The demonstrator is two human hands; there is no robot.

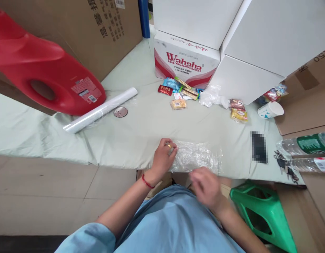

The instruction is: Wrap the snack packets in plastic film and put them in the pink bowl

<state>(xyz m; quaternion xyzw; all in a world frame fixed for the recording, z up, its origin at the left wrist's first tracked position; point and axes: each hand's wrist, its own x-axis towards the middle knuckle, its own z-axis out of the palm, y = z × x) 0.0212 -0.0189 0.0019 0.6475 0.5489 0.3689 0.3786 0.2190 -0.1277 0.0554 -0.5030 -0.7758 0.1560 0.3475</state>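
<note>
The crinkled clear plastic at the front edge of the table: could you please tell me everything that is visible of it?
The plastic looks thin, colourless and shiny, with creases all over; whether it is a sheet or a bag, I cannot tell. It lies spread out on the pale green tablecloth. The left grip appears to touch its left end. The right grip, blurred, is by its near edge; contact is unclear.

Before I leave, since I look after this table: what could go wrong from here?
The wrinkled clear plastic lies along the front edge of the table, with the left hand at its left end, so it might slide off or crumple if tugged. The keys sit near the table's front right corner; a stray elbow might knock them down.
</note>
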